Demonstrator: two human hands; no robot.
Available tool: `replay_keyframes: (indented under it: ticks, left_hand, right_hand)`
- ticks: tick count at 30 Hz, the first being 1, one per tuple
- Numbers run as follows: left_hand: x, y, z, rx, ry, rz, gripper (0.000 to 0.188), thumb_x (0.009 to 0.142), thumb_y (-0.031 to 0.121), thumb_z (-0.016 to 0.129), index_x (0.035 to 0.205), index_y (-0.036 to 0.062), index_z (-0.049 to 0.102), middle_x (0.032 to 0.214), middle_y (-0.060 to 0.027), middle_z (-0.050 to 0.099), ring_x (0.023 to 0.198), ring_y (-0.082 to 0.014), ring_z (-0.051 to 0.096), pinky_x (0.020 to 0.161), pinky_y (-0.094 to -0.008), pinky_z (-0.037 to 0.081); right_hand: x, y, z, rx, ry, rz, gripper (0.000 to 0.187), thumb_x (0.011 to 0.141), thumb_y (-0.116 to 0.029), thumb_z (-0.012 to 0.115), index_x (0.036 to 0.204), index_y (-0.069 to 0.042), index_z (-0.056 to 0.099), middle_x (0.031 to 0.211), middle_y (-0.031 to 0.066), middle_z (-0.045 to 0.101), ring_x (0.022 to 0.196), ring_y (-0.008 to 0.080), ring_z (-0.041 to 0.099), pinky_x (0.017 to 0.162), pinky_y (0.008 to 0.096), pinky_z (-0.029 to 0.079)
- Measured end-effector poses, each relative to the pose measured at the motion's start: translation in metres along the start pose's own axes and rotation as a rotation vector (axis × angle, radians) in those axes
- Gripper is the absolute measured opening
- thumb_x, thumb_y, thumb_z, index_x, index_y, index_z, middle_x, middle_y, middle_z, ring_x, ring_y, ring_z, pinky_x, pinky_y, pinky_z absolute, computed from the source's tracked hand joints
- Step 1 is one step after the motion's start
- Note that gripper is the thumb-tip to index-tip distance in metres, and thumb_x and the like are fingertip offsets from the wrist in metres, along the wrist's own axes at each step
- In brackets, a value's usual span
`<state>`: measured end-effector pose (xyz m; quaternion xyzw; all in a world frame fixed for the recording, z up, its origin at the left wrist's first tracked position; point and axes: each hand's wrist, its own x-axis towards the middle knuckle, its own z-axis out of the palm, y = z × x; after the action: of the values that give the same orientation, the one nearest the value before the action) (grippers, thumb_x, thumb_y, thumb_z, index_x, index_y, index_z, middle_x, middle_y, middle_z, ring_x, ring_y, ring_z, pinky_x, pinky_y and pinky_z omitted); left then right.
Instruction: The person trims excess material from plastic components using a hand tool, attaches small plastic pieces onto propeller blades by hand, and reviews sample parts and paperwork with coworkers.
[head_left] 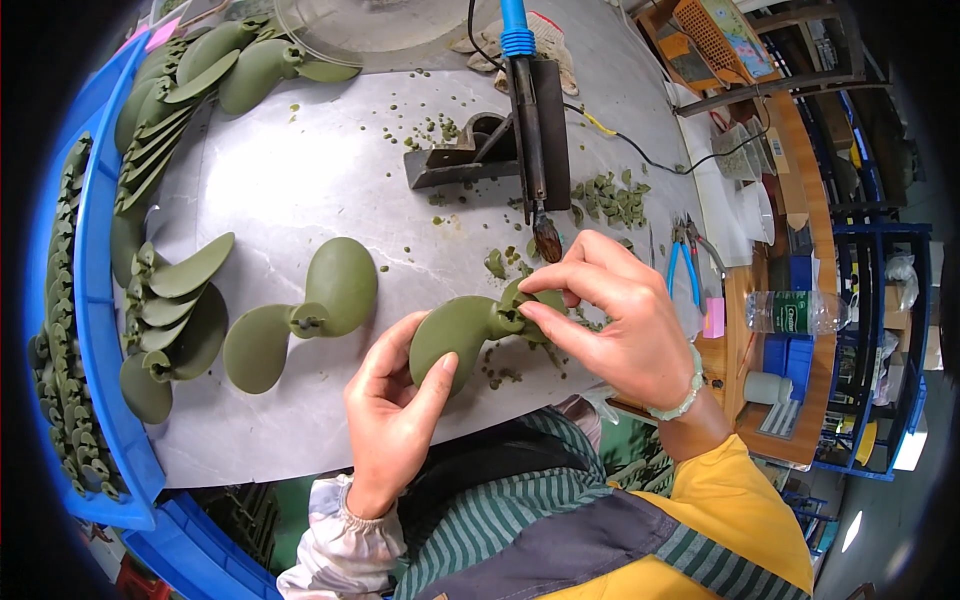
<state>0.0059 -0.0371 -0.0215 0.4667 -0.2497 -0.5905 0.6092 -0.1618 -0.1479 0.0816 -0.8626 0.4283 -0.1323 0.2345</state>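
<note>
Both hands are on an olive-green fan propeller [450, 335] above the near part of the table. My left hand [395, 400] grips one of its blades, with the thumb on top and the fingers underneath. My right hand [615, 315] pinches at the hub with thumb and forefinger; whether a small bit sits between the fingertips I cannot make out. A second propeller [342, 285] lies flat to the left, beside a small stack of nested propellers [205, 315]. Beyond my right hand, a blue-handled soldering iron [515, 45] with a dark, crusted tip points down in a black metal stand [465, 165].
Blue bins [105, 250] with many propellers line the left edge. Small green scraps [612, 200] litter the grey table. Blue-handled pliers [684, 265], a cable [650, 158] and work gloves [545, 45] lie farther off. A wooden shelf with a plastic bottle [795, 312] stands right.
</note>
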Motion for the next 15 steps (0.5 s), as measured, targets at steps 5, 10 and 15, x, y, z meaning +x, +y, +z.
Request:
replay_keyframes:
  ticks: [5,10,15]
  left_hand:
    - [-0.0002,0.0001,-0.0006,0.004,-0.009,-0.002,0.043,0.092,-0.001,0.066,0.132,-0.0073,0.052,0.121,-0.0126,0.064,0.108,-0.0152,0.062,0.09,-0.0265,0.052]
    - [-0.0006,0.0001,-0.0008,0.003,-0.008,0.0,0.043,0.092,-0.001,0.066,0.131,-0.0074,0.052,0.121,-0.0122,0.064,0.108,-0.0153,0.062,0.09,-0.0265,0.052]
    - [-0.0005,-0.002,-0.0012,-0.029,-0.027,0.012,0.042,0.092,-0.001,0.066,0.131,-0.0074,0.053,0.121,-0.0114,0.064,0.108,-0.0151,0.062,0.091,-0.0263,0.051]
  right_hand:
    - [0.0007,-0.0009,0.0018,0.0,-0.018,-0.006,0.014,0.079,-0.007,0.074,0.09,-0.002,0.068,0.081,0.0099,0.055,0.079,0.0283,0.057,0.071,0.0379,0.046]
    - [0.0014,-0.0016,0.0024,-0.031,-0.047,-0.004,0.013,0.08,-0.007,0.073,0.09,-0.002,0.068,0.083,0.0101,0.056,0.081,0.0289,0.057,0.072,0.0384,0.046]
    - [0.0009,-0.003,0.001,-0.025,-0.032,-0.007,0.016,0.08,-0.009,0.075,0.092,-0.002,0.069,0.078,0.0093,0.054,0.076,0.0262,0.056,0.068,0.0368,0.046]
